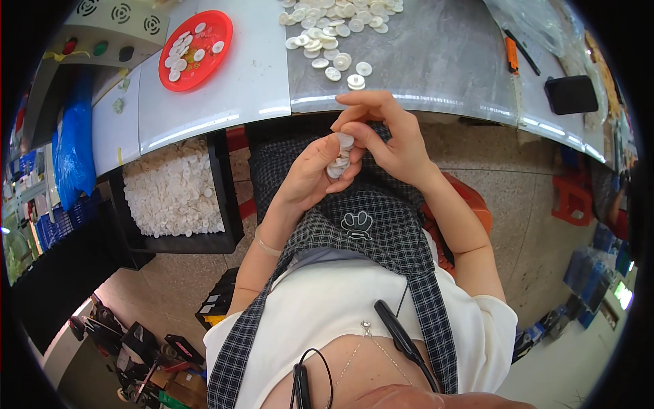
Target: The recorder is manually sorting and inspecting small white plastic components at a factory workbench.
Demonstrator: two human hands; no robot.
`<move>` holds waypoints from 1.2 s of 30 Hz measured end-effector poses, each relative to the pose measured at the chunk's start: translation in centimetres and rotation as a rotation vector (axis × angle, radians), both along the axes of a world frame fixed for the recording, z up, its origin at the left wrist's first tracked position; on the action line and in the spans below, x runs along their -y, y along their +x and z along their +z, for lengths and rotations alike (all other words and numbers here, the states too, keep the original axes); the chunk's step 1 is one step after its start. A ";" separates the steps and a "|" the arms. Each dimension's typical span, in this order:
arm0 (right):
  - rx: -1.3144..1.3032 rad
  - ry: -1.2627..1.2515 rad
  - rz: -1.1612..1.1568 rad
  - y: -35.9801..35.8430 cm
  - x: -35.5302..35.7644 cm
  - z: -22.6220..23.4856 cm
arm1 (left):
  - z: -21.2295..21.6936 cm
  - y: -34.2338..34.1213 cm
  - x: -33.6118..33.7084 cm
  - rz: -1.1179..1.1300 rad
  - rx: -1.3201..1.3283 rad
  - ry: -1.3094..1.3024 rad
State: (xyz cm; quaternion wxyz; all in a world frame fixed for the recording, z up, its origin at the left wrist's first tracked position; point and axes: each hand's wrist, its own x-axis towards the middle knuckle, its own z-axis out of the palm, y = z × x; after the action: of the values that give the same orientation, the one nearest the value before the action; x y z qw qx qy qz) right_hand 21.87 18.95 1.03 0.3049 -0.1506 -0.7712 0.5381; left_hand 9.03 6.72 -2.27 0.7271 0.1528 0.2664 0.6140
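My left hand (306, 170) is closed around several small white plastic discs (338, 165), above my lap and just off the table's near edge. Thumb and fingers of my right hand (392, 140) meet at the top disc of that handful, pinching or touching it; the exact grip is partly hidden. On the grey table top (436, 61) past my hands lies a loose pile of similar white discs (340, 27), some with a small knob in the middle. A few strays, such as a disc (355, 82), rest near the edge.
A red plate (221, 48) with some discs stands at the table's left. Below it, a black crate (233, 204) is filled with white discs. A grey control box (102, 34) with buttons stands far left. On the right lie an orange cutter (511, 54) and a black phone (571, 94).
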 end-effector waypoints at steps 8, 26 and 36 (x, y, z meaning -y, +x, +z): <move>0.036 -0.234 0.218 0.1 0.0 1.2 | -0.4 -0.4 0.6 -0.096 -0.027 0.060; 0.130 0.683 -0.315 -1.1 -4.2 -2.7 | -0.7 -1.2 0.5 -0.134 -0.014 0.118; 0.109 0.555 -0.415 -0.4 -4.3 -2.1 | -0.3 0.1 -0.5 0.155 0.098 0.028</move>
State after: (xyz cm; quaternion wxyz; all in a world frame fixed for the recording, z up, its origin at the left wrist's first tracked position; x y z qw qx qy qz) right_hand 21.43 23.26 -1.02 0.3956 -0.2439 -0.8562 0.2259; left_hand 9.13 7.17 -2.56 0.6871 0.1119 0.2330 0.6790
